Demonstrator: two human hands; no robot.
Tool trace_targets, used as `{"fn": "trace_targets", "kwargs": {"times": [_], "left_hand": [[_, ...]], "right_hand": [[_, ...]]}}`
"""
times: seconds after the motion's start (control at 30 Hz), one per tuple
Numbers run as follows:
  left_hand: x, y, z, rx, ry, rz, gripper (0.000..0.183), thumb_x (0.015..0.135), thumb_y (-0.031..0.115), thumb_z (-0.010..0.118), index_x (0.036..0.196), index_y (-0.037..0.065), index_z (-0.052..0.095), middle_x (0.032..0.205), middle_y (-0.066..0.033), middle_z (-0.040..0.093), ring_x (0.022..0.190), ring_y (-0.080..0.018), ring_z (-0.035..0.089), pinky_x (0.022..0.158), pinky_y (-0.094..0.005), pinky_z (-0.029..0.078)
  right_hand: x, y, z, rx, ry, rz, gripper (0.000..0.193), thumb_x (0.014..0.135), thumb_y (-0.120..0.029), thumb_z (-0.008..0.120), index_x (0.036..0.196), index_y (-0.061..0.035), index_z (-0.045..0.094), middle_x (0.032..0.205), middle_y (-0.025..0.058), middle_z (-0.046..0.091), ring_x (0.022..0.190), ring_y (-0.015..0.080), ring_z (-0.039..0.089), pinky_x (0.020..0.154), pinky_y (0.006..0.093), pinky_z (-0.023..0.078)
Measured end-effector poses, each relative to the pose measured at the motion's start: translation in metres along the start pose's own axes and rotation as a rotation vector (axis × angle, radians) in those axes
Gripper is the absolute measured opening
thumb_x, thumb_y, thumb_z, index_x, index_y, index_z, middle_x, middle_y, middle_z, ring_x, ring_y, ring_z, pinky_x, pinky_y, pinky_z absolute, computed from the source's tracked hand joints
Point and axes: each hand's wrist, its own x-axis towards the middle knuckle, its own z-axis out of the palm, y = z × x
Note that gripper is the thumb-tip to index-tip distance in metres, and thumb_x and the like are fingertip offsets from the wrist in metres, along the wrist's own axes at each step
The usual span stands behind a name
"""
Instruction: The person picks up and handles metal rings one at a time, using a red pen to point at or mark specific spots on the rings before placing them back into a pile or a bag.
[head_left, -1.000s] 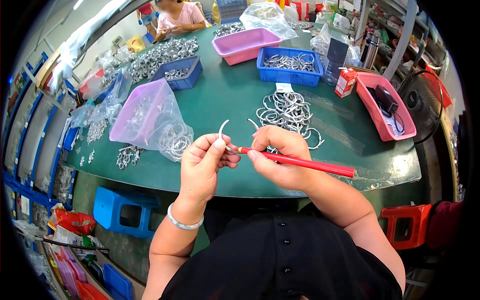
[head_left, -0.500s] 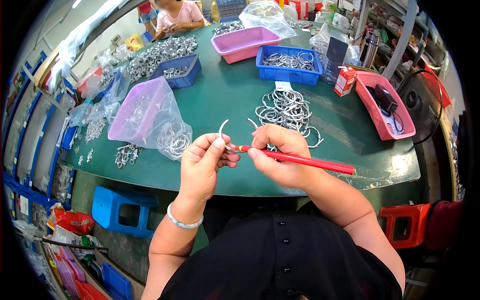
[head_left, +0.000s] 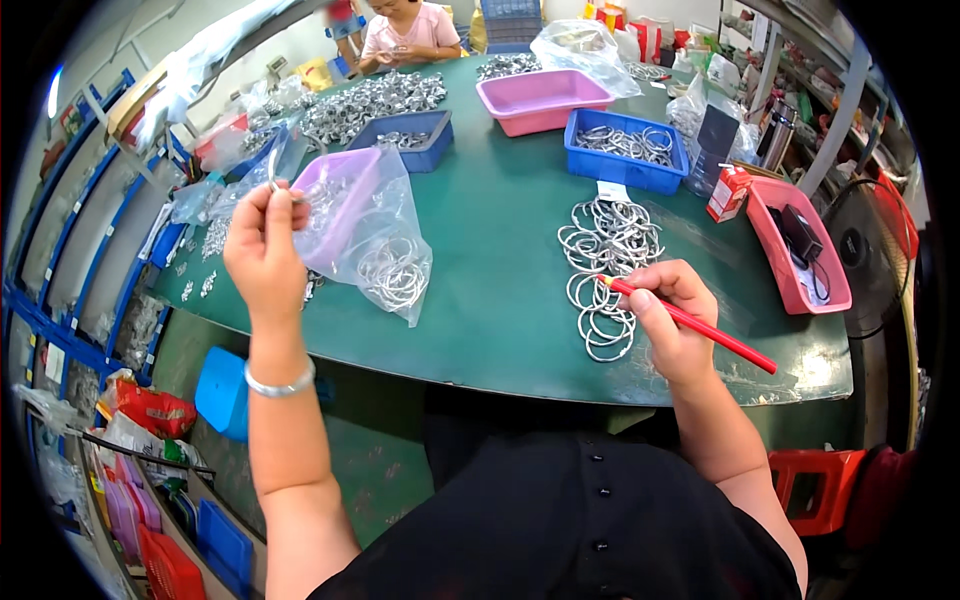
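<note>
My left hand (head_left: 268,235) is raised over the left part of the green table (head_left: 480,290), pinching a curved silver metal ring (head_left: 273,168) in its fingertips. Below and beside it, a clear plastic bag (head_left: 412,215) holds several similar rings and partly covers a lilac tray (head_left: 350,180). In my right hand (head_left: 678,315) is a long red pencil (head_left: 725,345) with a yellowish tip. That tip points left, over a loose pile of silver rings (head_left: 605,240) on the table. Whether it touches a ring I cannot tell.
Blue bins (head_left: 625,170) (head_left: 440,150) hold metal parts, and a pink tray (head_left: 545,105) stands between them. At the right are a red carton (head_left: 728,193), a pink basket (head_left: 775,240) and a fan (head_left: 870,250). Across the table sits a person (head_left: 425,30) near heaped metal parts (head_left: 375,105).
My hands have come apart. The left has moved up and left with the ring, away from the pencil; the right has moved right, still holding the pencil. The view has shifted too.
</note>
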Motion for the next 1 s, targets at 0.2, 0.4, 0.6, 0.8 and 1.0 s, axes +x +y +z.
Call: {"fn": "trace_targets", "kwargs": {"times": [0.2,0.4,0.6,0.8,1.0], "left_hand": [[0.038,-0.045,-0.043,0.534,-0.297,0.169,0.020,0.081,0.008,0.057,0.100,0.000,0.057,0.079,-0.0087,0.060,0.070,-0.0139,0.057,0.065,-0.0251,0.046],[0.019,-0.047,-0.040,0.624,-0.266,0.187,0.023,0.082,0.011,0.055,0.102,0.000,0.057,0.089,-0.0119,0.060,0.076,-0.0190,0.058,0.067,-0.0276,0.045],[-0.054,-0.010,-0.030,0.453,-0.290,0.250,0.015,0.081,0.004,0.055,0.093,-0.003,0.059,0.086,-0.0103,0.059,0.076,-0.0165,0.056,0.069,-0.0248,0.044],[-0.126,-0.014,-0.015,0.221,-0.485,0.053,0.010,0.077,0.001,0.058,0.086,-0.003,0.060,0.081,-0.0126,0.059,0.070,-0.0197,0.057,0.062,-0.0258,0.045],[-0.159,-0.023,-0.017,0.095,-0.562,-0.050,0.010,0.076,0.000,0.058,0.086,-0.003,0.060,0.078,-0.0108,0.059,0.064,-0.0163,0.056,0.059,-0.0240,0.044]], "right_hand": [[-0.011,-0.004,-0.005,-0.002,0.047,0.033,0.007,0.080,-0.004,0.056,0.083,0.0014,0.053,0.073,0.0040,0.057,0.065,0.0065,0.050,0.060,0.0199,0.040],[0.001,0.020,-0.036,-0.393,0.033,-0.169,0.016,0.086,-0.014,0.050,0.081,0.0002,0.056,0.084,0.0076,0.055,0.072,0.0140,0.052,0.064,0.0243,0.042],[0.007,0.058,-0.040,-0.921,-0.276,-0.083,0.012,0.073,-0.004,0.053,0.084,-0.0036,0.058,0.089,0.0120,0.055,0.083,0.0293,0.054,0.073,0.0344,0.044],[0.014,0.082,0.008,-1.353,-0.682,0.172,0.015,0.069,-0.009,0.052,0.081,-0.0099,0.062,0.083,0.0113,0.058,0.081,0.0289,0.058,0.069,0.0403,0.046],[0.021,0.084,0.014,-1.536,-0.885,0.078,0.012,0.070,-0.008,0.053,0.078,-0.0095,0.063,0.080,0.0114,0.060,0.079,0.0289,0.059,0.067,0.0392,0.047]]}}
